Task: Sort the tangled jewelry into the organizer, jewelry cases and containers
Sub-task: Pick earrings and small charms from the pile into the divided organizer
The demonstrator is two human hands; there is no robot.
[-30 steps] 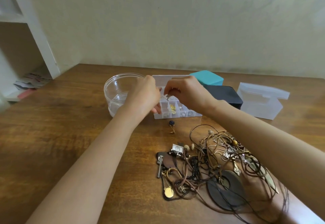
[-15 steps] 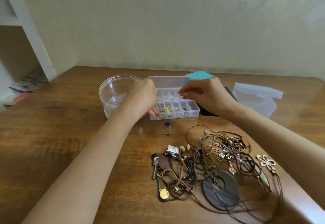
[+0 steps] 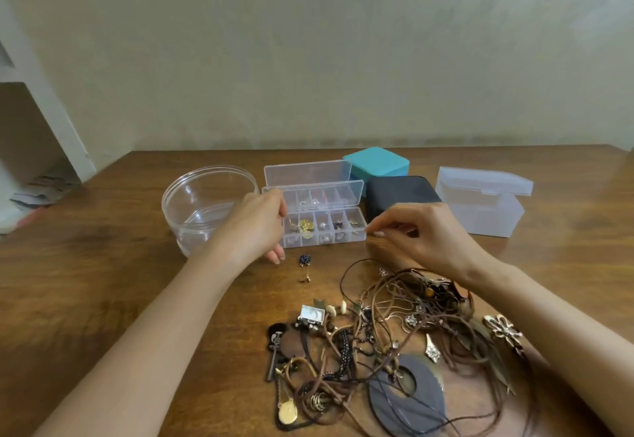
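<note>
A clear compartment organizer [image 3: 356,236] stands open mid-table with small earrings in several cells. My left hand [image 3: 252,229] grips its left end, fingers curled over the wall and thumb in front. My right hand [image 3: 423,239] hovers just right of the organizer, fingers loosely curled, and nothing shows between them. A tangled pile of cords, chains and pendants [image 3: 394,337] lies in front of me. A small blue-bead earring [image 3: 304,261] lies alone in front of the organizer.
A clear round bowl [image 3: 206,181] sits left of the organizer. Behind and to the right are a teal case [image 3: 377,162], a black case [image 3: 401,193] and a frosted lidded box [image 3: 480,207]. A white shelf unit [image 3: 51,110] stands at the far left.
My right hand had pinched a small piece over the organizer. It has since drawn back to the right and lower with nothing seen in it. My left hand stayed at the organizer's left end.
</note>
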